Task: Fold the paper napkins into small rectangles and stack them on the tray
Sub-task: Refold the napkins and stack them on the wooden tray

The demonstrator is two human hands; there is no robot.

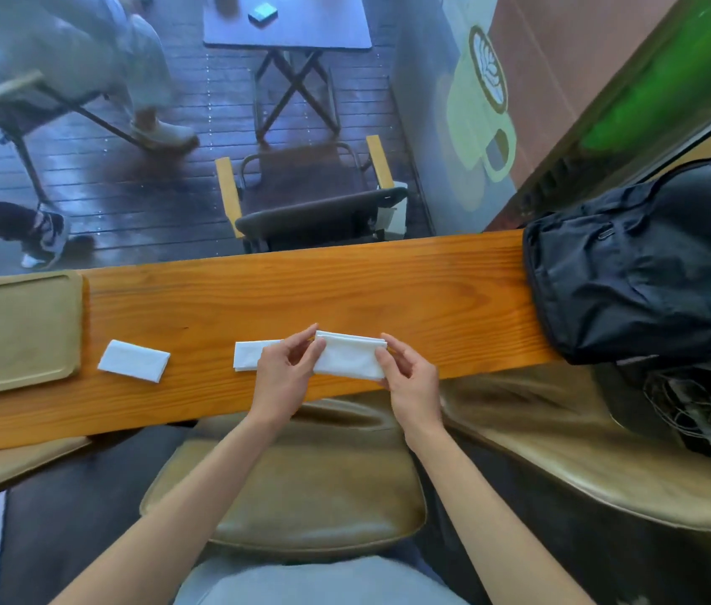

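Nearest the camera: two bare forearms reach forward over a tan leather seat cushion (283, 486) toward a narrow wooden counter (345, 281). Left hand (281, 373) and right hand (410, 377) hold one white folded napkin (349, 355) between them, just above the counter's near half. Left thumb and fingertips pinch the napkin's left end, fingers curled close together. Right thumb and forefinger pinch its right end, other fingers bent loosely under. Napkin reads as a long folded strip, slightly tilted, lifted off the wood or barely touching; can't tell which.

Just behind the left hand, a second napkin (253, 355) lies flat on the counter, partly hidden by that hand. Further left, a third napkin (134, 360), folded into a small rectangle, lies on the wood near the tray's right edge, not on it. Olive-tan tray (17, 334) sits at the counter's far left, nothing stacked on it.

Right end of counter: black backpack (650, 264) resting on it, white lettering partly cut off.

Beyond the counter: dark slatted floor, an armchair (314, 198), a small folding table (288, 24), and other people's legs at upper left.
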